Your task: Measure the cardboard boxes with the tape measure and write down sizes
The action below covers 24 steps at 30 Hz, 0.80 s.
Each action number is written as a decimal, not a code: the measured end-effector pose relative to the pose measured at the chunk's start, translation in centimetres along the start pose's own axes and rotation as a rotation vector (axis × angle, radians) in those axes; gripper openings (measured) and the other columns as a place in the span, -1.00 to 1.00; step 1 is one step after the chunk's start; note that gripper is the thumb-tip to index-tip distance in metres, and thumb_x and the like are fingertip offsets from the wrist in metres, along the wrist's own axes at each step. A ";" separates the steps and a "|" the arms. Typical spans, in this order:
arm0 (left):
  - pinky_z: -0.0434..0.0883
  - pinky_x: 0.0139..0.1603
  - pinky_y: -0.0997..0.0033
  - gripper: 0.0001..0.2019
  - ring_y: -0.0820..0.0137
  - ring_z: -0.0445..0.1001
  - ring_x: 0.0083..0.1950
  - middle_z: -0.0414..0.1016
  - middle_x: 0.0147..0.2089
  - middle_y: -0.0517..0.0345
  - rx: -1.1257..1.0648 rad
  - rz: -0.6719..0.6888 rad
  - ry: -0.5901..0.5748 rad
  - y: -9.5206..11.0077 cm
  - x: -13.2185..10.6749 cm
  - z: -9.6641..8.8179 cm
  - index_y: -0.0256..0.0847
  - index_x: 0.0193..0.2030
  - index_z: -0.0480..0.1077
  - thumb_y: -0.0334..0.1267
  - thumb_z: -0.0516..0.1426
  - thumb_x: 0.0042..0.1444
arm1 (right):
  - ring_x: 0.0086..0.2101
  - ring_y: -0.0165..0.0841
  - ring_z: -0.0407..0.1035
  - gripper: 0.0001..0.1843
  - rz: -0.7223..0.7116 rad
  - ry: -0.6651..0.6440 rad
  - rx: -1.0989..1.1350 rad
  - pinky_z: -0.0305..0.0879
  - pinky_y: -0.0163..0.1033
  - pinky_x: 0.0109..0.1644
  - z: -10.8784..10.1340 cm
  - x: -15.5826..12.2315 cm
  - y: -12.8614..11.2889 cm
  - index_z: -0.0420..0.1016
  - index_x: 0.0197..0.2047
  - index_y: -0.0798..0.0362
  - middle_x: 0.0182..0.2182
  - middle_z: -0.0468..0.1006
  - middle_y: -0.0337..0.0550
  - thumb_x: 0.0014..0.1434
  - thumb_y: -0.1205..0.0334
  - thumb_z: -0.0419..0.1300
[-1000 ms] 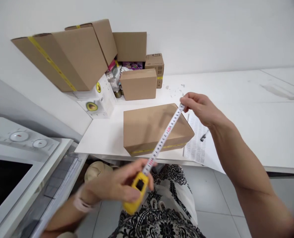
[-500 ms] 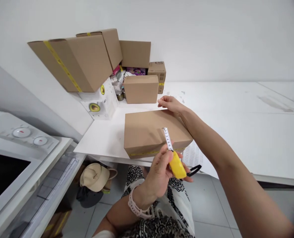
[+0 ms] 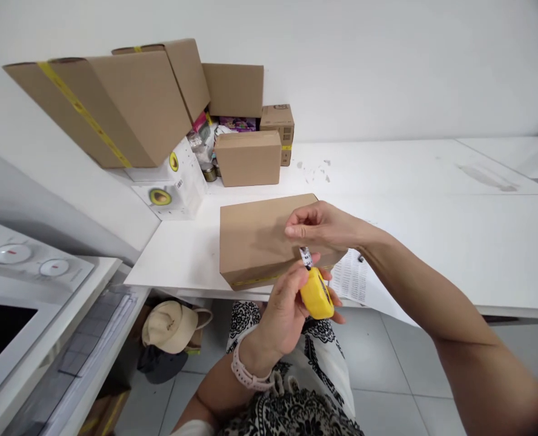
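In my left hand (image 3: 285, 309) is a yellow tape measure (image 3: 317, 295), gripped between thumb and fingers. A short length of its white blade (image 3: 306, 258) sticks out at the top, pointing away from me. My right hand (image 3: 317, 223) hovers just above the blade's end, apart from it, with its fingers curled in against the thumb and nothing visible in them. Beneath both hands a closed cardboard box (image 3: 255, 236) lies near the table's front edge, yellow tape along its lower front side. My right hand and forearm hide part of its right side.
The white table (image 3: 414, 242) carries a printed sheet (image 3: 351, 278) right of the box. Stacked cartons (image 3: 137, 103), a white box with avocado pictures (image 3: 171, 197) and a smaller carton (image 3: 249, 158) stand at back left. A white appliance (image 3: 28, 278) is at left; caps (image 3: 171, 327) sit below.
My right hand has come back toward me from the box's far edge to above the tape measure. Less blade now shows. The view has shifted slightly.
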<state>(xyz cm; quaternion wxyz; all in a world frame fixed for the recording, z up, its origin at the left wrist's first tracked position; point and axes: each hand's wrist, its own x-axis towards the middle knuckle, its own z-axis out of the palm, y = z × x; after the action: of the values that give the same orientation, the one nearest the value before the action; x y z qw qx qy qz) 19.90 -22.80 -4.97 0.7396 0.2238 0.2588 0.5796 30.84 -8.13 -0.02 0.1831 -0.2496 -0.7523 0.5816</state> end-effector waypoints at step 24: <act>0.54 -0.13 0.18 -0.48 0.25 0.57 -0.15 0.51 -0.05 -0.01 0.053 -0.051 0.078 -3.2 -1.7 -0.7 -0.17 0.22 0.30 -0.12 0.27 0.15 | -0.26 -0.27 0.48 -0.72 -0.032 0.353 -0.058 0.42 -0.15 -0.09 -7.7 9.7 3.0 0.65 -0.45 0.05 -0.38 0.65 -0.08 -0.13 0.06 0.54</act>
<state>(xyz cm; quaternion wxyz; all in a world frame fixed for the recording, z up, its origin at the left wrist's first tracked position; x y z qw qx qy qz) 21.51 -25.16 -7.36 0.7373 0.2139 0.3083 0.5618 27.86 4.20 -1.05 0.3142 -0.3408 -0.7288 0.5040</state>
